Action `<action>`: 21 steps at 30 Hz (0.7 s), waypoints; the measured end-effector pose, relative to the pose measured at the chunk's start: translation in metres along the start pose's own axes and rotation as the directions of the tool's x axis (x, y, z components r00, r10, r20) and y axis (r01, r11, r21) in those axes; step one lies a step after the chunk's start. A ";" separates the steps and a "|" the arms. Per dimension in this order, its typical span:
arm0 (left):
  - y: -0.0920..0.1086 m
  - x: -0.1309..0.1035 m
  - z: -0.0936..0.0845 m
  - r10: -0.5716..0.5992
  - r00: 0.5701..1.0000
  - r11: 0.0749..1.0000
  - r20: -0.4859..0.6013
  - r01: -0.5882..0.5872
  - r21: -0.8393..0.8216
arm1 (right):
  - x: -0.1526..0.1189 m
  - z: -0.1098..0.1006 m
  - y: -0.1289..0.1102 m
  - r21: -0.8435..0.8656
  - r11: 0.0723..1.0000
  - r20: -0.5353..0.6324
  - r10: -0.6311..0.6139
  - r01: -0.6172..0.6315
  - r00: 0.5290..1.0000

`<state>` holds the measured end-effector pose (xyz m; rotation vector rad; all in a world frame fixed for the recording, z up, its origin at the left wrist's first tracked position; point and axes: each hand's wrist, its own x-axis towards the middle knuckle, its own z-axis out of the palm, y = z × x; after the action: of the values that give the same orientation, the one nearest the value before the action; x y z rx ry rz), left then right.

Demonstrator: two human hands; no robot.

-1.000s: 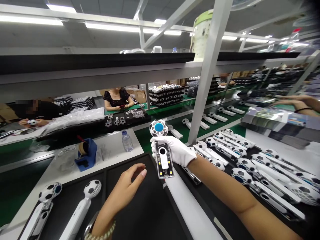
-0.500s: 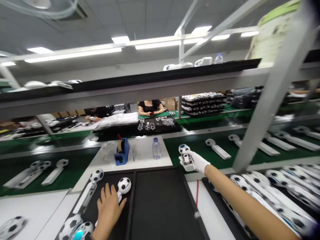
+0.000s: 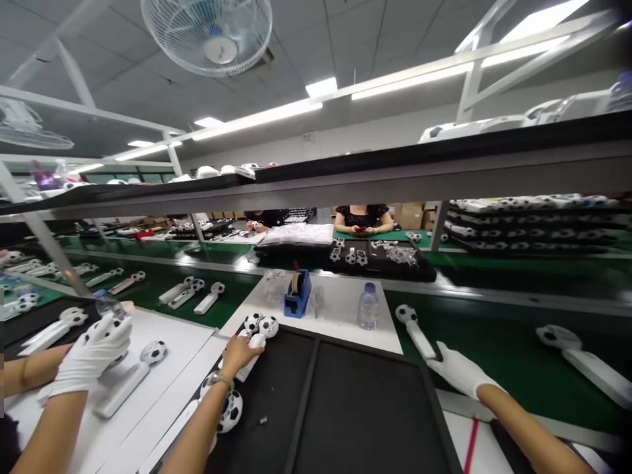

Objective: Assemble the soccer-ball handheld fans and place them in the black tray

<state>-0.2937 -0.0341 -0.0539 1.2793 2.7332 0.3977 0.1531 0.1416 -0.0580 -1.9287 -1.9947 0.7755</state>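
My bare left hand [image 3: 239, 355] is closed around a white stick with a football-patterned head [image 3: 257, 341] at the left edge of the black tray [image 3: 365, 395]. A second football-patterned head [image 3: 253, 322] lies right beside it. My right hand [image 3: 459, 370], in a white glove, is at the green belt with thumb and fingers apart. Its fingertips are at the lower end of another white football-headed stick [image 3: 417, 332] lying on the belt; whether they touch it I cannot tell. More football-patterned pieces [image 3: 231, 411] lie in the tray under my left forearm.
A blue tape dispenser [image 3: 297, 295] and a water bottle [image 3: 368, 307] stand on the white board behind the tray. At left, a co-worker's gloved hands [image 3: 96, 352] hold a football-patterned piece. Another football-headed stick [image 3: 587, 362] lies on the belt at right. A shelf beam [image 3: 345, 191] crosses above.
My left hand has gone from spread over the tray to closed on a football-headed stick. My right hand no longer holds its football-patterned piece. The view has turned left, bringing in a co-worker's hands.
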 end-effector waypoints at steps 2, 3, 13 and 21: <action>-0.005 0.007 -0.011 0.001 0.997 0.997 0.074 0.005 -0.075 | -0.006 -0.002 0.010 0.019 1.000 -0.010 0.013 -0.013 1.000; -0.005 0.008 -0.015 0.016 0.994 0.993 0.107 -0.004 -0.116 | -0.010 -0.004 0.013 0.044 0.999 -0.019 0.008 -0.007 1.000; 0.115 -0.082 -0.039 0.478 0.836 0.670 0.270 -0.148 -0.727 | -0.113 -0.012 -0.069 0.796 0.602 0.267 -0.450 0.068 0.852; 0.224 -0.162 -0.052 0.831 0.483 0.141 0.277 0.298 -0.944 | -0.132 -0.011 -0.070 0.962 -0.022 0.243 -0.380 -0.271 0.893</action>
<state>-0.0344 -0.0310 0.0539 1.0834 0.7736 1.0152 0.1108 0.0160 0.0122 -0.6459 -0.8042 2.0420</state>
